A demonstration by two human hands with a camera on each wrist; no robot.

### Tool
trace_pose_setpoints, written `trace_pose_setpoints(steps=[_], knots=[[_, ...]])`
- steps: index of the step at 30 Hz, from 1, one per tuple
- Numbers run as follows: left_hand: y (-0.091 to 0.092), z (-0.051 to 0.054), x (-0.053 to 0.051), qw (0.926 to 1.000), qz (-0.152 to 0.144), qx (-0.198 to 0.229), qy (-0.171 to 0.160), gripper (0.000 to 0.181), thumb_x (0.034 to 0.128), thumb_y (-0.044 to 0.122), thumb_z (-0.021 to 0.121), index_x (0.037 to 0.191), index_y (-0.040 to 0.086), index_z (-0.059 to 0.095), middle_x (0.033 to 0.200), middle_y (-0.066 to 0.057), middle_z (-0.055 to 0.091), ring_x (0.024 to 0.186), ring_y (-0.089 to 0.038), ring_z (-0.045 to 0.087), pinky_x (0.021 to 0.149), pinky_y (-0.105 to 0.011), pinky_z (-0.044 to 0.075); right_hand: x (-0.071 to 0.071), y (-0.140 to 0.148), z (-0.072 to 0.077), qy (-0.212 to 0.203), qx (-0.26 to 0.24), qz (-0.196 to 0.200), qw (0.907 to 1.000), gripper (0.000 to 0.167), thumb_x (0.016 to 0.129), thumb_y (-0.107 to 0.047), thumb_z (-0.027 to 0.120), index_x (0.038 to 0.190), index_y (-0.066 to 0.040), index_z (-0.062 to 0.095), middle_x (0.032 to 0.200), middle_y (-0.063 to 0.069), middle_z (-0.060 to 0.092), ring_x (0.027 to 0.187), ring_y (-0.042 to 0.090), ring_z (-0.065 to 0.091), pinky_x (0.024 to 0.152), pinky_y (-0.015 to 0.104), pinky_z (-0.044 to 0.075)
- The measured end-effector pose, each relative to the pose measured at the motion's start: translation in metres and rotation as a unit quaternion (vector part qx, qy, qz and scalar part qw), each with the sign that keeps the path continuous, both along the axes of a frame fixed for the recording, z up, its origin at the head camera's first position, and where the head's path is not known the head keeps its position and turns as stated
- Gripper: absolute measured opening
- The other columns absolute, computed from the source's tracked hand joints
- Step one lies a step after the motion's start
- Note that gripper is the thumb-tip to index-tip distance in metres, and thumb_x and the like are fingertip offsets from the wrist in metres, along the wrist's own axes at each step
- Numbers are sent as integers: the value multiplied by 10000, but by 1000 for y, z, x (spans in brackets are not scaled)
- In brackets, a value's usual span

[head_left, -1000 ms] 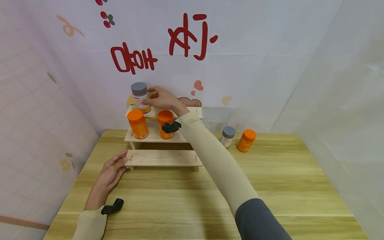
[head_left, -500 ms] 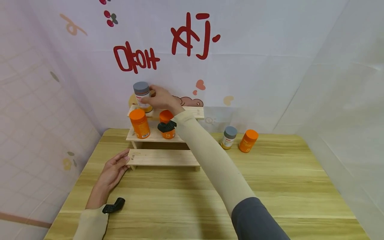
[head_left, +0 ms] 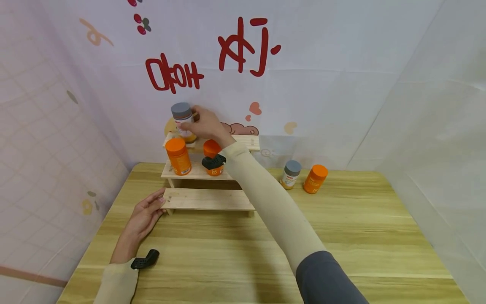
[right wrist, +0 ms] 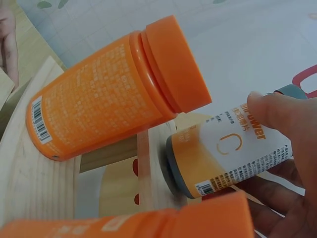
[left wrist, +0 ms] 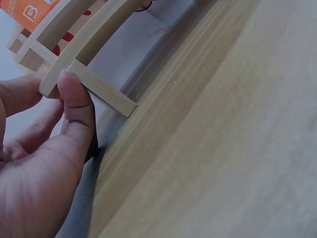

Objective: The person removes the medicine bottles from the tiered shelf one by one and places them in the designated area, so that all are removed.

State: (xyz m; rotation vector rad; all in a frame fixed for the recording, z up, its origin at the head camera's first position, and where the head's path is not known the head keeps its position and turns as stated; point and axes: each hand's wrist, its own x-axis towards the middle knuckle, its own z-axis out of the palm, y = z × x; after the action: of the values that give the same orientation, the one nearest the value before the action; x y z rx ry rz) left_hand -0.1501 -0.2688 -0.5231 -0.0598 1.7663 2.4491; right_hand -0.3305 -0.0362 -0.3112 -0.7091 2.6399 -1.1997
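Note:
In the head view, my right hand holds a white-and-yellow supplement bottle with a grey cap at the left end of the top tier. The right wrist view shows the thumb on the label of this bottle and fingers behind it; whether its base touches the board cannot be told. My left hand grips the left end of the lowest board of the three-tier wooden shelf, between thumb and finger in the left wrist view. Two orange bottles, left and right, stand on the middle tier.
Right of the shelf, a second grey-capped bottle and another orange bottle stand on the wood-grain table. A printed white wall sheet rises directly behind the shelf. My right forearm crosses in front of the shelf's right part.
My right fingers have drawn closer round the grey-capped bottle, which has shifted very slightly right along the top tier. My left hand stays on the shelf. The head view has turned a little.

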Motion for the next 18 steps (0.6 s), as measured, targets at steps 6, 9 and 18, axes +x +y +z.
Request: trace_pose_setpoints(steps=[6, 9, 18], knots=[[-1, 3, -1, 9999, -40, -93, -37, 673, 1068, 93, 550, 1610, -64, 185, 1270, 80, 563, 1007, -30, 571, 804, -176, 526, 1, 8, 1, 98, -264, -66, 9996, 623, 971, -406, 692, 1489, -141, 468, 1402, 54, 603, 1247, 188, 579, 1033, 301, 515], [-1, 4, -2, 9999, -62, -104, -63, 683, 1065, 104, 559, 1612, -60, 184, 1268, 76, 562, 1016, -31, 572, 805, -175, 524, 1, 13, 1, 166, -408, -95, 9990, 617, 963, -399, 707, 1479, -150, 479, 1381, 46, 619, 1231, 182, 594, 1030, 291, 516], [-3, 3, -4, 9999, -71, -42, -74, 681, 1062, 96, 563, 1611, -58, 191, 1249, 73, 576, 1003, -37, 577, 798, -178, 527, 5, 33, 0, 264, -852, -363, 9954, 571, 946, -416, 735, 1422, -189, 516, 1301, 19, 638, 1156, 159, 614, 956, 275, 540]])
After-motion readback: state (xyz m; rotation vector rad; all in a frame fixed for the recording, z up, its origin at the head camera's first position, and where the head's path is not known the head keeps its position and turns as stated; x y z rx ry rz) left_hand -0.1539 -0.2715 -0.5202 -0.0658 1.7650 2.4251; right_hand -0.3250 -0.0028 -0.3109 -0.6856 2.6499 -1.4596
